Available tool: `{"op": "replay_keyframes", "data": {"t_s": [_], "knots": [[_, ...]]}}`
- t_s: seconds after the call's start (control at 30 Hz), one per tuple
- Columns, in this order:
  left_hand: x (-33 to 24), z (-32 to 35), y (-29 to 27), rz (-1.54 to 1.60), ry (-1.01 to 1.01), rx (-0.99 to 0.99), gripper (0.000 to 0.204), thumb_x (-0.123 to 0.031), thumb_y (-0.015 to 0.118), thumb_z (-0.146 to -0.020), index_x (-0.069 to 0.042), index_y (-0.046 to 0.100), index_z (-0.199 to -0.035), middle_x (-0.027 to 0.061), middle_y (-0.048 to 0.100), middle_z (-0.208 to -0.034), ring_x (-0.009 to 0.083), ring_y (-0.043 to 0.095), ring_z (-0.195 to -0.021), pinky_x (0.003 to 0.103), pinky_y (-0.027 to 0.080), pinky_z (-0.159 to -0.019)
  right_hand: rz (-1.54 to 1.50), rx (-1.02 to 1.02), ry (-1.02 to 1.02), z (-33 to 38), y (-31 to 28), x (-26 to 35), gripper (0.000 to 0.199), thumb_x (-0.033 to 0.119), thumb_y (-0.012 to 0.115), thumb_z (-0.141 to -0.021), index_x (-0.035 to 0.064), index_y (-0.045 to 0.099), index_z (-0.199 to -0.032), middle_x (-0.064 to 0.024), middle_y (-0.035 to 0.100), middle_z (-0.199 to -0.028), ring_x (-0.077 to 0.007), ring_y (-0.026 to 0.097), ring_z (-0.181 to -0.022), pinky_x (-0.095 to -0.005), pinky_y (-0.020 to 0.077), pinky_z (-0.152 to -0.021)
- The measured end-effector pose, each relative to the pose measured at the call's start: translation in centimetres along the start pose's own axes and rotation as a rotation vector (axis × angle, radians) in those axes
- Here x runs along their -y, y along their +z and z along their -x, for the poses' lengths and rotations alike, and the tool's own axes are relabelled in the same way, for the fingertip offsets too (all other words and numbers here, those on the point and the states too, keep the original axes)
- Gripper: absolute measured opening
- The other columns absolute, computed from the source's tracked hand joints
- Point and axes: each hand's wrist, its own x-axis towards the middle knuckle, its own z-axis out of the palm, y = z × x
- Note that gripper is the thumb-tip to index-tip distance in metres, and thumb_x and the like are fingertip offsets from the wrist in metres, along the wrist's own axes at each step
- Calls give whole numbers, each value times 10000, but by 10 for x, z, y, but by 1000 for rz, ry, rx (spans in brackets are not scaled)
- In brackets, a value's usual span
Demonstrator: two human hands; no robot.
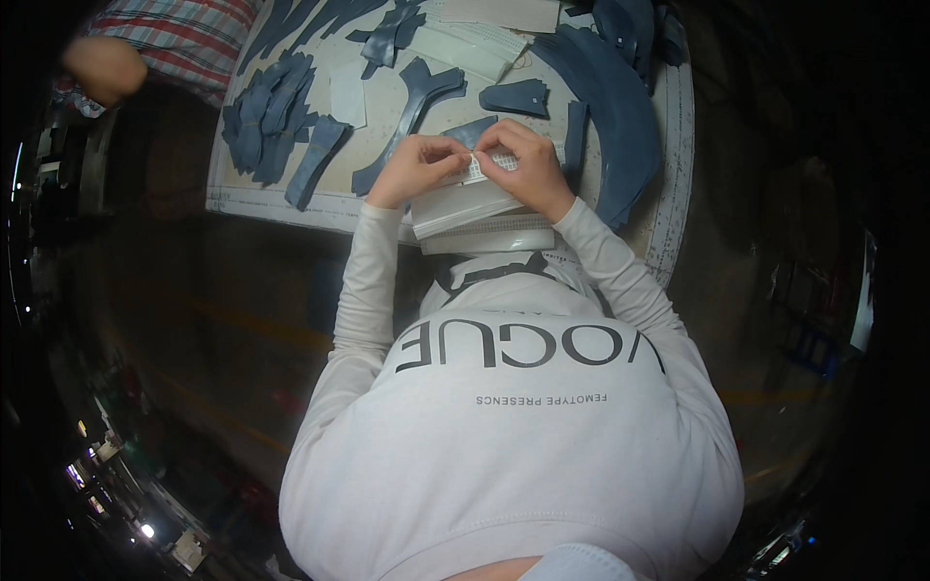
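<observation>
Both my hands meet over a stack of white sheets (465,215) printed with small marks in rows, at the near edge of the table. My left hand (417,170) is closed in a pinch at the top of the stack. Fingertip to fingertip with it, my right hand (529,167) pinches too. What lies between the fingertips is too small to make out. Just beyond my fingers a blue-grey cut piece (471,130) lies partly hidden. Another small blue-grey piece (515,98) with a tiny white spot rests farther off.
The pale table (334,205) carries bundled blue-grey strips (271,121) at left, a forked piece (418,102) in the middle and a large curved stack (620,126) at right. More white sheets (470,48) lie at the back. Another person's arm (105,71) is at far left.
</observation>
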Motion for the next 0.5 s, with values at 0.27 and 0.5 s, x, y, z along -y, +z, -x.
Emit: {"op": "replay_keyframes", "data": {"t_s": [0.27,0.5], "knots": [[4,8,-6,-40,-19,35,181,-150,658,-870,13,709,-930,16,680,-781,59,589,-738,211,474,-693,71,145,86,-1,-7,-7,223,128,708,-784,102,653,-999,-69,684,-897,-242,657,-761,-355,471,-812],[8,7,-6,4,-9,11,202,-157,649,-879,30,705,-934,35,690,-793,61,602,-747,212,479,-696,262,18,-218,2,3,0,373,115,716,-765,154,656,-1131,-23,681,-895,-185,636,-881,-354,462,-800]]}}
